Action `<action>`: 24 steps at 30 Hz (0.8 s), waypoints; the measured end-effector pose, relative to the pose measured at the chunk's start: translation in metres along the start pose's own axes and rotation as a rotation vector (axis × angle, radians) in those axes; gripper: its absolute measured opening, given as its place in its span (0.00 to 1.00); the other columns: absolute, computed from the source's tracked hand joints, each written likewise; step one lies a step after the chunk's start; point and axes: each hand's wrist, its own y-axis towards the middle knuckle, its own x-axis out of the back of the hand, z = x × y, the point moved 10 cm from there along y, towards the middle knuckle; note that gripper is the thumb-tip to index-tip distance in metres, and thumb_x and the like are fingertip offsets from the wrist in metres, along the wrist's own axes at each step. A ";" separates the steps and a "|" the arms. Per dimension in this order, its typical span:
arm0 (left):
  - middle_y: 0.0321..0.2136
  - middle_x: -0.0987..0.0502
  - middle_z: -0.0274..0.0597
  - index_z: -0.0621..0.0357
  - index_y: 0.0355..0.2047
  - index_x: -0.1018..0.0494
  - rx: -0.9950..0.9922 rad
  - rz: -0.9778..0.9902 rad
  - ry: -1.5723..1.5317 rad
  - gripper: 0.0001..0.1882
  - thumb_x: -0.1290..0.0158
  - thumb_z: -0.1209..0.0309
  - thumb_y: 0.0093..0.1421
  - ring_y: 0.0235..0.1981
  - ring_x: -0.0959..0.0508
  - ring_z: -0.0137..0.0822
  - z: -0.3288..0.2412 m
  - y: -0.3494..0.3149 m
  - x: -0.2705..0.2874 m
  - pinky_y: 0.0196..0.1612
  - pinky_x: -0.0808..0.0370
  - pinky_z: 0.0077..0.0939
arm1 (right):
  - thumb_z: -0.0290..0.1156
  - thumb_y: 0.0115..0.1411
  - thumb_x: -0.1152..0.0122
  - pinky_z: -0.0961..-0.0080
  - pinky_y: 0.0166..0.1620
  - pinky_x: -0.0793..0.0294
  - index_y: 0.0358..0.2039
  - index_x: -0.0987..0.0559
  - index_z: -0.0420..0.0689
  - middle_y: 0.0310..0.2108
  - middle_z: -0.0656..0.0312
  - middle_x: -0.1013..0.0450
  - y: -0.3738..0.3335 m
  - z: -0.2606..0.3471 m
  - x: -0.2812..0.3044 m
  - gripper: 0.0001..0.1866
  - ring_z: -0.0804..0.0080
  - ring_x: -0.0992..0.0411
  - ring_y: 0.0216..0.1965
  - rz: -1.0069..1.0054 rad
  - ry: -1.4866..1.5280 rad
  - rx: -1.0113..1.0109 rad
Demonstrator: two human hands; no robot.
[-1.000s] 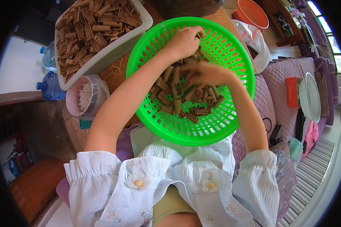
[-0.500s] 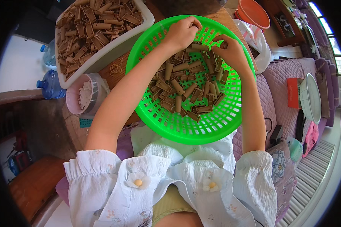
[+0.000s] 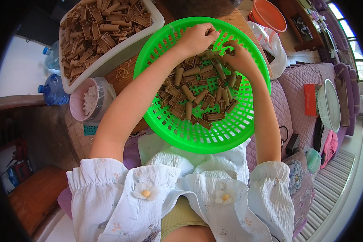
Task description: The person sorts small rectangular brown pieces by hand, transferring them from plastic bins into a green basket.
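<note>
A round green plastic basket [image 3: 177, 139] with slotted walls rests in front of me, holding many short brown half-tube plastic pieces [image 3: 188, 92]. My left hand [image 3: 195, 40] is over its far side, fingers curled and thumb pinched in. Whatever it grips, if anything, is hidden by the fingers. To its right, my right hand [image 3: 240, 58] reaches down among the pieces at the far right of the heap. Its thumb and fingers are bent together; what lies between them cannot be made out. The fingertips of both hands are close but apart.
At the far left, a white bin [image 3: 113, 56] is heaped with more brown pieces. Beside it stand a pink bucket [image 3: 77, 105] with white material and blue water bottles [image 3: 52, 89]. An orange basin [image 3: 270, 16], a white plastic bag [image 3: 276, 48] and a purple quilted sofa [image 3: 304, 86] are right.
My right hand has moved left and slightly down, nearer the pieces. My left hand has shifted slightly right and down, bringing the two hands closer together. The basket has barely moved.
</note>
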 end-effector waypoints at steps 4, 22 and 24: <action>0.18 0.31 0.35 0.59 0.29 0.31 -0.067 -0.104 0.172 0.15 0.48 0.59 0.54 0.22 0.32 0.27 -0.005 -0.002 0.016 0.27 0.35 0.25 | 0.31 0.47 0.46 0.74 0.35 0.29 0.41 0.28 0.39 0.30 0.56 0.27 0.004 -0.017 0.009 0.19 0.68 0.27 0.30 -0.010 0.343 -0.095; 0.26 0.28 0.38 0.57 0.47 0.33 0.242 0.869 0.321 0.26 0.45 0.61 0.48 0.18 0.31 0.27 0.023 -0.044 -0.030 0.23 0.32 0.24 | 0.28 0.50 0.46 0.79 0.27 0.32 0.36 0.28 0.38 0.26 0.64 0.30 -0.002 -0.002 0.012 0.13 0.79 0.33 0.22 0.023 0.448 0.001; 0.26 0.28 0.34 0.57 0.45 0.32 0.164 0.717 0.075 0.22 0.47 0.61 0.51 0.18 0.34 0.24 0.007 -0.033 -0.024 0.22 0.35 0.19 | 0.29 0.50 0.45 0.79 0.27 0.33 0.35 0.27 0.38 0.25 0.64 0.30 -0.003 -0.001 0.015 0.12 0.80 0.33 0.22 -0.008 0.466 0.014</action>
